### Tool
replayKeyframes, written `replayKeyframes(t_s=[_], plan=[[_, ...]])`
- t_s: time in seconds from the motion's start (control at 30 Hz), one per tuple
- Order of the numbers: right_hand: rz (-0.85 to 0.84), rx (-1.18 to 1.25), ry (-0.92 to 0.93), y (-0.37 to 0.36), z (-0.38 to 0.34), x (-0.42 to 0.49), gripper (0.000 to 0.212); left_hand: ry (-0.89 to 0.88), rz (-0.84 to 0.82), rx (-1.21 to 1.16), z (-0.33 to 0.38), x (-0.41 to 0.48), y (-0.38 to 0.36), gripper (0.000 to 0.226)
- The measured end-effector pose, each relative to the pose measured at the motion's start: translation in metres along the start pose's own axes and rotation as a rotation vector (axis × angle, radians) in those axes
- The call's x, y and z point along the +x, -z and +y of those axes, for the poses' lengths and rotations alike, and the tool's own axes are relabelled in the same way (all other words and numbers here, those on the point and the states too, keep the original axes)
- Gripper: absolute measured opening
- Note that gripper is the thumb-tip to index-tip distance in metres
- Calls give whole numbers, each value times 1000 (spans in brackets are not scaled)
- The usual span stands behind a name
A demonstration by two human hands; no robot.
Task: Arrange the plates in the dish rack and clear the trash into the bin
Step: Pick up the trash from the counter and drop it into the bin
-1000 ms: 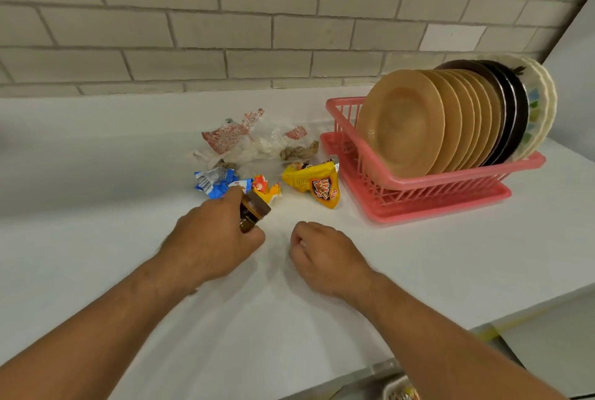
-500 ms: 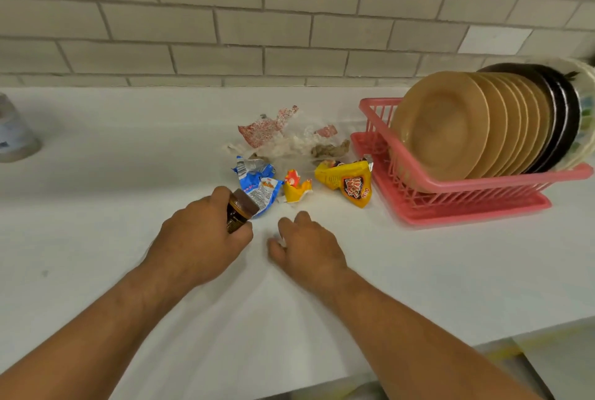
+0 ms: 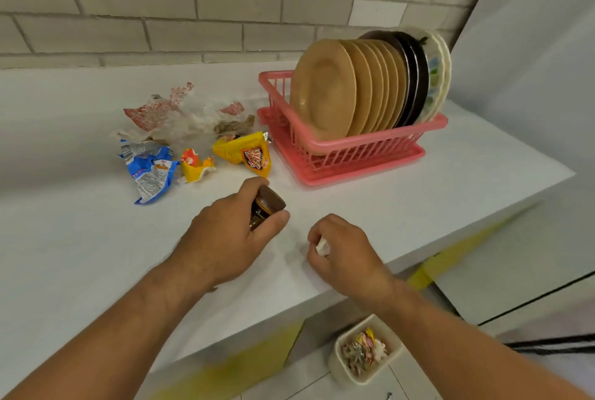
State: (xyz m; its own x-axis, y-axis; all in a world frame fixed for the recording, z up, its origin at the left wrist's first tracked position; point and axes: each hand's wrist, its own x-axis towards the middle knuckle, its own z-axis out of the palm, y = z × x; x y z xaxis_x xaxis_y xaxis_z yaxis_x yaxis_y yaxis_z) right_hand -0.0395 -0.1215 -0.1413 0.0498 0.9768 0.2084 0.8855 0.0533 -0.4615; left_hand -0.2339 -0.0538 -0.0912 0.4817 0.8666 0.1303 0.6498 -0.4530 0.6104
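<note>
Pink dish rack (image 3: pixel 354 148) on white counter (image 3: pixel 434 206), right rear. In it, upright in a row: tan plates (image 3: pixel 325 93) in front, dark plates (image 3: pixel 415 77) behind them, pale patterned plates (image 3: pixel 438 71) last.

Left of the rack, loose trash on the counter: yellow wrapper (image 3: pixel 244 151), small orange wrapper (image 3: pixel 193 164), blue wrapper (image 3: pixel 149 171), crumpled clear-and-red plastic (image 3: pixel 161 110).

Left hand (image 3: pixel 225 238): fingers and thumb curled round a small brown-capped jar (image 3: pixel 265 205), near the yellow wrapper.

Right hand (image 3: pixel 347 254): fingers curled tight on a white paper scrap (image 3: pixel 323 246), near the counter's front edge.

Cream bin (image 3: pixel 336 364) on the floor below, holding mixed wrappers.
</note>
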Motion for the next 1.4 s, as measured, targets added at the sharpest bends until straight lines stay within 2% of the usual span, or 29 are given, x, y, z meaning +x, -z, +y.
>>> replayKeyframes(t_s=[0.1,0.37,0.5,0.57,0.67,0.8,0.93,1.1,1.23,1.4], plan=[[-11,-36,-42,28,38,-30,9,-103,-30,23,43,-9,-32,55],[22,19,-101,78,181,-136,15,-242,-190,64,155,-42,-172,43],[-121,22,-228,70,251,-185,6,-181,-224,172,173,-54,-255,67],[-197,-18,-277,62,278,-206,18,-124,-264,181,168,-59,-293,63],[-328,-71,-318,47,311,-230,17,-76,-336,191,157,-61,-345,57],[-415,-63,-409,4,361,-260,26,-39,-407,199,135,-67,-410,54],[-535,-37,-487,-60,407,-288,24,-5,-458,213,98,-88,-475,56],[-630,-2,-559,-155,461,-292,30,34,-445,150,48,-117,-542,64],[-602,-50,-496,-228,505,-273,33,97,-463,99,11,-142,-588,64],[-546,-124,-401,-301,550,-222,36,94,-386,75,-31,-154,-616,57]])
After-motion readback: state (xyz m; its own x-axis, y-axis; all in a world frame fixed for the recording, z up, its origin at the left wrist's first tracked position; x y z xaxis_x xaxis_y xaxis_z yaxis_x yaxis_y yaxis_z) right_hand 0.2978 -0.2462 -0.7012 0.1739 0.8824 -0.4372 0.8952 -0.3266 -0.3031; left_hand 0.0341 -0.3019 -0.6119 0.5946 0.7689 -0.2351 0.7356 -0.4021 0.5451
